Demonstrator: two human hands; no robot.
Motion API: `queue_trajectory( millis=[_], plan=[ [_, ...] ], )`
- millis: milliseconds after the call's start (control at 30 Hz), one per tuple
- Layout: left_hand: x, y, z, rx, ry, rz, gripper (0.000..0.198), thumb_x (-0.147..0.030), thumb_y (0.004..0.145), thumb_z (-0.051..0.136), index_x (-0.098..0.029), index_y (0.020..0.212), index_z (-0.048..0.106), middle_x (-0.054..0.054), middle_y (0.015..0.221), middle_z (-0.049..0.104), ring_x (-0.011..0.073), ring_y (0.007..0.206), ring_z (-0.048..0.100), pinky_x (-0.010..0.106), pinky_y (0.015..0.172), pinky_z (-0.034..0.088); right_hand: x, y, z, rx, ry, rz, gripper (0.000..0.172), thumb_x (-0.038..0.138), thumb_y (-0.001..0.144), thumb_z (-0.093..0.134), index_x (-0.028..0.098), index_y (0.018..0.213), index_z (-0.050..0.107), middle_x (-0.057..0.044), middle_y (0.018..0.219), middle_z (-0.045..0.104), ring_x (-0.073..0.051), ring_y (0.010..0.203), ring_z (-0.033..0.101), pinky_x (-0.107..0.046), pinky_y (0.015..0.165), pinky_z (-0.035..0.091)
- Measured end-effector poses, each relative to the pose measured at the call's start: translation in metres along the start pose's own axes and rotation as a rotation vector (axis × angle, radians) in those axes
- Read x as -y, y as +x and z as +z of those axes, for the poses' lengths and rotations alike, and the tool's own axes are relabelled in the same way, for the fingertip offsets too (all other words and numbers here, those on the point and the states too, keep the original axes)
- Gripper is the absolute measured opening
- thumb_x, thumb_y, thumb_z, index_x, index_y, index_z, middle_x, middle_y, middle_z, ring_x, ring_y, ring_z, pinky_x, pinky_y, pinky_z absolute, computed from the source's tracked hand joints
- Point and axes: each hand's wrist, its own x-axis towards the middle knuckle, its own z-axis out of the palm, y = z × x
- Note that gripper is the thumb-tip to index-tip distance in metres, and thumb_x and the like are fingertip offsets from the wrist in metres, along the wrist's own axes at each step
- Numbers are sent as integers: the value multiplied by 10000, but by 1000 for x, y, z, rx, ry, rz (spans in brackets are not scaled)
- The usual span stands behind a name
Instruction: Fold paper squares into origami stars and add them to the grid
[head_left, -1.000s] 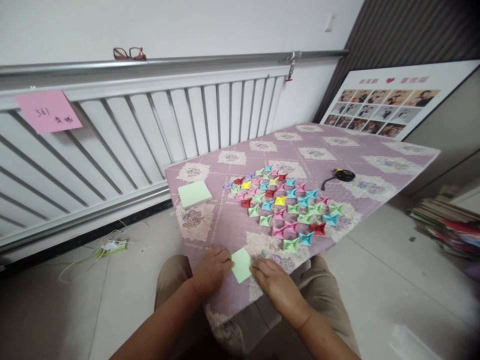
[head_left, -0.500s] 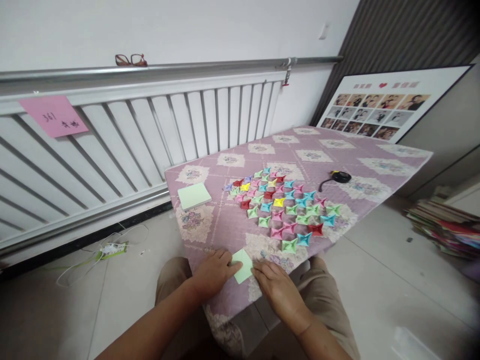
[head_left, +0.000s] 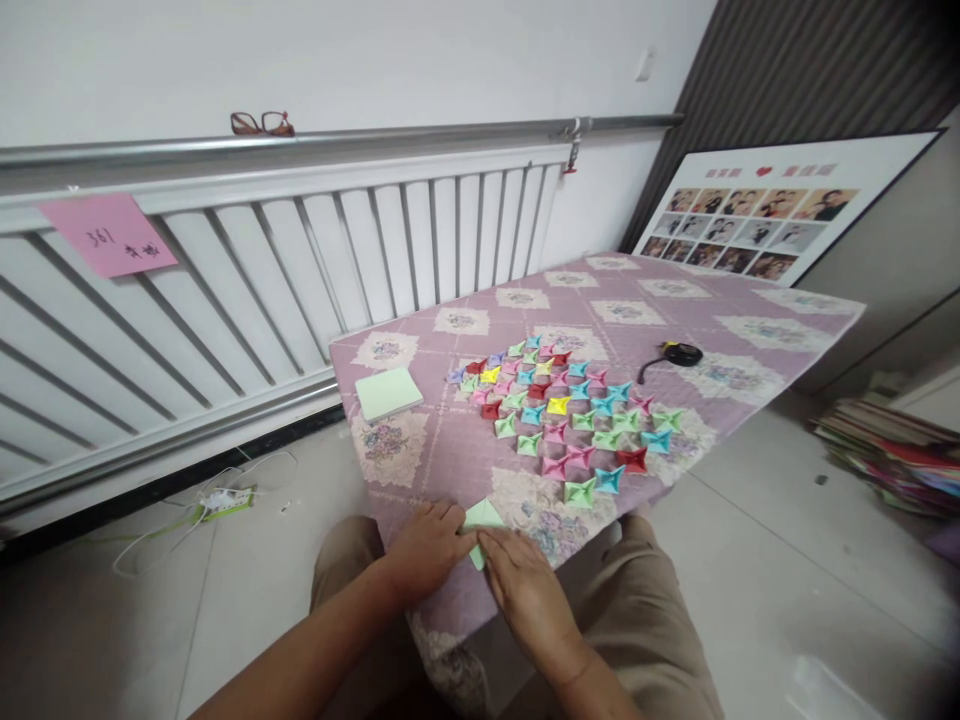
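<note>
A small sheet of light green paper [head_left: 484, 514] lies at the near end of the table, partly folded, with creases running to its far corner. My left hand [head_left: 429, 550] holds its left side against the cloth, thumb reaching toward the middle. Across the paper's right and middle part lies my right hand [head_left: 527, 585], fingers stretched out flat and touching the left thumb. Much of the sheet is hidden beneath both hands. Beyond them stand rows of small folded paper pieces [head_left: 557, 405] in green, pink, blue, red, yellow and purple.
A stack of light green paper [head_left: 388, 393] lies at the table's left edge. A black tape measure [head_left: 681, 353] sits to the right on the flowered tablecloth [head_left: 442, 375]. Behind the table runs a white radiator [head_left: 390, 245]; a photo board [head_left: 780, 205] leans at the right.
My right hand has moved left from the paper's right edge and now covers its middle. The right part of the sheet looks folded in. My left hand has barely moved.
</note>
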Motion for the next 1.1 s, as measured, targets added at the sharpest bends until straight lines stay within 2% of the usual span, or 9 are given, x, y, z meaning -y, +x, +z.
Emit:
queue_trajectory(
  millis=[233,400,633,900,1100],
  plan=[
    [5,-12,2,14,-16,-58,296,-286,961,431,-272,1254,477,67,1037,526,229,926,485,360,766,420,6,-6,3,60,-42,35,301,195,917,449,213,1193,568,-75,1172,658,-228,1078,592,-418,939,403],
    [6,-21,3,36,-29,-160,331,-293,947,461,-272,1277,468,81,1132,526,245,979,484,379,793,433,15,0,5,109,-45,125,301,287,860,593,215,1153,586,-81,1132,657,-253,1062,573,-441,933,373],
    [-1,-21,-3,86,-18,-255,326,-237,950,436,-242,1274,479,85,1163,545,240,1002,504,373,811,446,4,-9,-4,102,-105,130,332,371,897,538,229,1196,558,-53,1160,656,-229,1075,564,-414,948,310],
    [-1,-20,-5,119,-24,-259,350,-209,942,427,-230,1291,461,89,1182,542,254,1019,506,385,799,455,-14,-26,-18,113,-192,146,341,298,875,556,231,1209,546,-63,1179,649,-262,1088,558,-448,911,327],
    [-3,-20,-4,105,-19,-255,345,-205,941,423,-225,1283,465,93,1172,540,257,1010,506,382,791,455,-11,-11,-30,96,-103,237,264,255,860,571,231,1122,593,-63,1092,669,-248,1005,593,-466,937,331]
  ],
)
